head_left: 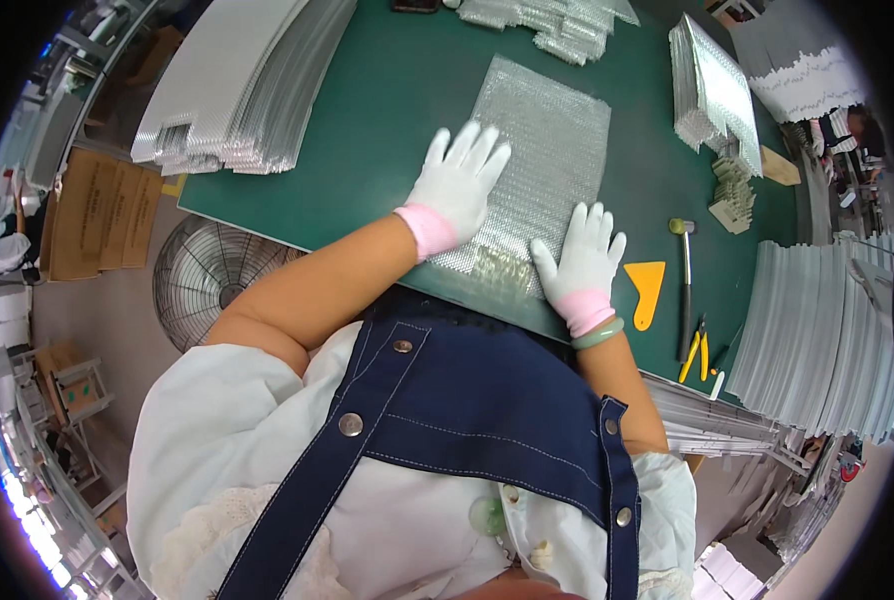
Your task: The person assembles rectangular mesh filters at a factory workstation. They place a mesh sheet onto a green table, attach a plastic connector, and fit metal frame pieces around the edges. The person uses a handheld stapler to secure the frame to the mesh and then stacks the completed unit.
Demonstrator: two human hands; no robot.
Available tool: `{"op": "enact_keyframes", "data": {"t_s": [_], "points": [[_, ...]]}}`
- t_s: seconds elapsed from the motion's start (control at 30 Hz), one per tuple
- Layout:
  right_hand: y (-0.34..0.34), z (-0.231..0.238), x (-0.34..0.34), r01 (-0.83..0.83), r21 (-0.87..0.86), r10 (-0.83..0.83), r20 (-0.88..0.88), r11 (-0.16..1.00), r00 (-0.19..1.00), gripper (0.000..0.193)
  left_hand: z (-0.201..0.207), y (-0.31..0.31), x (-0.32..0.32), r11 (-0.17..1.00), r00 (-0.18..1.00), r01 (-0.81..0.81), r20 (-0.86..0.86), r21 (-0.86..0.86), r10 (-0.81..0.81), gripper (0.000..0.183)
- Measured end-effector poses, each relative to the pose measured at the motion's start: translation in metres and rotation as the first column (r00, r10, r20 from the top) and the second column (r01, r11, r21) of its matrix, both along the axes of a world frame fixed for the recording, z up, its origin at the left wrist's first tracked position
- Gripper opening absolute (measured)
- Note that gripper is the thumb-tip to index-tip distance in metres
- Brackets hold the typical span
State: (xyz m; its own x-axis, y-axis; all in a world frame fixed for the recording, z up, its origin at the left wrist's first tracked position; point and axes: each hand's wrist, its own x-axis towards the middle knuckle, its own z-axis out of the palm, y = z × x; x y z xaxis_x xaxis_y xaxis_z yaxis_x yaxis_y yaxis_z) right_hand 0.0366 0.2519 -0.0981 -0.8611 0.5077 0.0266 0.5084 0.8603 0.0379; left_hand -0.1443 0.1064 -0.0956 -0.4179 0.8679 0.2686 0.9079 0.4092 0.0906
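Observation:
A clear bubble wrap bag lies flat on the green table, its near end by the table's front edge. My left hand, in a white glove with a pink cuff, rests on the bag's left side with its fingers spread. At the near right edge of the bag, my right hand lies flat in a matching glove, fingers apart. Neither hand grips anything. Right of my right hand are a yellow plastic scraper, a hammer with a dark handle, and yellow-handled pliers.
Tall stacks of pale panels stand at the back left and right. More bubble wrap lies at the far edge, and a wrapped stack sits at the far right. A floor fan stands beside the table's left front.

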Motion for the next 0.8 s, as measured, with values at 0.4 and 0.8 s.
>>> {"op": "enact_keyframes", "data": {"t_s": [0.4,0.8], "points": [[0.120,0.069,-0.006,-0.104,-0.843,0.247,0.035,0.528,0.968,0.070,0.040,0.019,-0.023,0.895,0.980,0.134,0.190,-0.426,-0.056,0.093],[0.331,0.123,-0.125,0.594,-0.195,-0.610,-0.030,0.780,0.792,0.074,0.063,0.060,-0.018,0.645,0.995,0.089,0.097,-0.759,-0.023,0.100]]}}
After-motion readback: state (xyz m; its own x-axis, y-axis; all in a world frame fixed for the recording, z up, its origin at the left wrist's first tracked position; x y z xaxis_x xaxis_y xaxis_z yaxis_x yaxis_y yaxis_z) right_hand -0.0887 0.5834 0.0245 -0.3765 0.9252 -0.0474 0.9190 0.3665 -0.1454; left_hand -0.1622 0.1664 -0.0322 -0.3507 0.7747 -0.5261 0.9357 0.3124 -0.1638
